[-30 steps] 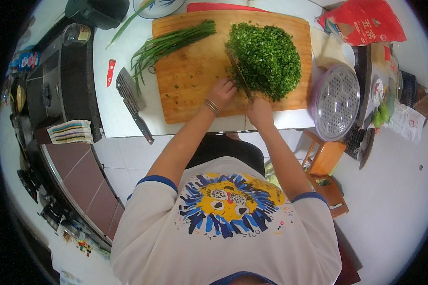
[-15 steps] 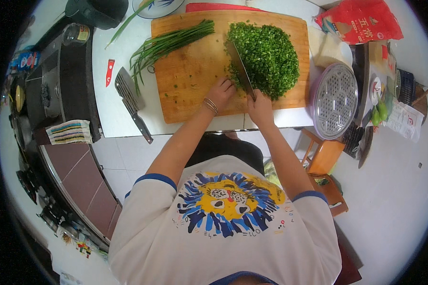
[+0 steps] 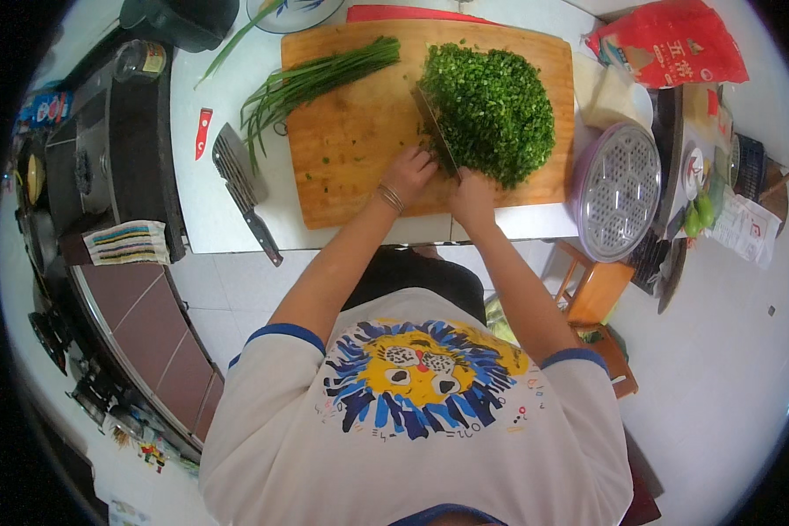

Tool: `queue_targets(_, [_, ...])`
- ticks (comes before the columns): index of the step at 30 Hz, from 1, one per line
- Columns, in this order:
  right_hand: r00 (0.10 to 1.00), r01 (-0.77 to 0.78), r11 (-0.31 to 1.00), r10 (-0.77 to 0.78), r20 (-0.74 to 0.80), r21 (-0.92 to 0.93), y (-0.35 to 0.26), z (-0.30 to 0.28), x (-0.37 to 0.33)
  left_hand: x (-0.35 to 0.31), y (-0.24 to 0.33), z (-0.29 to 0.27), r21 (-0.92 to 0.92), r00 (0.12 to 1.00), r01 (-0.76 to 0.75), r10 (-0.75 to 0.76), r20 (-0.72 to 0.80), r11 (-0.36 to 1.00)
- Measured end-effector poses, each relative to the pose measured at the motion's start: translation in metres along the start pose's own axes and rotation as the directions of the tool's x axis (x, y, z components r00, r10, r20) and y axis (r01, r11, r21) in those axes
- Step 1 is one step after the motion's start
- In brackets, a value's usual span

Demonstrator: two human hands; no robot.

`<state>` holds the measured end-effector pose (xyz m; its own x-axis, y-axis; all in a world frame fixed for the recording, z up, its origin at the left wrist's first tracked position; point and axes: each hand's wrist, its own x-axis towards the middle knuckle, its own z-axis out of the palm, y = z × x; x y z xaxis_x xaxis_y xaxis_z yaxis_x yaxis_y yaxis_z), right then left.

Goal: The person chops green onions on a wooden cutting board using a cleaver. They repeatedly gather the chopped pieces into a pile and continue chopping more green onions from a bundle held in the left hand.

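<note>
My right hand [image 3: 474,200] grips the handle of a kitchen knife [image 3: 437,128]. Its long blade points away from me along the left edge of a heap of finely chopped chives [image 3: 491,110]. Just left of the blade, my left hand [image 3: 409,174] rests at the near part of the wooden cutting board [image 3: 351,167], fingers bent and close together. Whatever lies under those fingertips is hidden. A bundle of uncut chives [image 3: 333,79] lies across the board's far left, its long ends hanging over the edge.
Left of the board lie a slotted-blade knife [image 3: 239,180] with a dark handle and a small red-handled tool [image 3: 202,133]. On the right stands a purple basin with a perforated lid [image 3: 621,188]. Beyond it is a red bag [image 3: 671,44]; a plate [image 3: 302,13] sits at the back.
The knife blade has tipped, showing thinner and a little farther left at the heap's edge. My right hand has turned slightly with it; my left hand is nearly where it was.
</note>
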<state>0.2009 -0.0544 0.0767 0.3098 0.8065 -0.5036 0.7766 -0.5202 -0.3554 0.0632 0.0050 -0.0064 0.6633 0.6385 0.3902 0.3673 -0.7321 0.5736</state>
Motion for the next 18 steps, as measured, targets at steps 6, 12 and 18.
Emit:
queue_targets(6, [0.985,0.095,0.976,-0.064,-0.160,0.196,-0.004,-0.005,0.003,-0.002,0.000,0.000,0.010,0.994,-0.031,0.031,-0.106,0.999])
queue_targets(12, [0.995,0.028,0.997,-0.021,-0.098,0.067,0.002,-0.010,-0.029,0.001,0.006,-0.004,-0.081,0.992,0.086,-0.093,-0.086,0.993])
queue_targets(18, [0.999,-0.004,1.000,0.004,-0.033,0.023,0.006,-0.003,-0.032,-0.001,0.002,-0.005,-0.030,0.992,0.061,-0.064,-0.107,0.998])
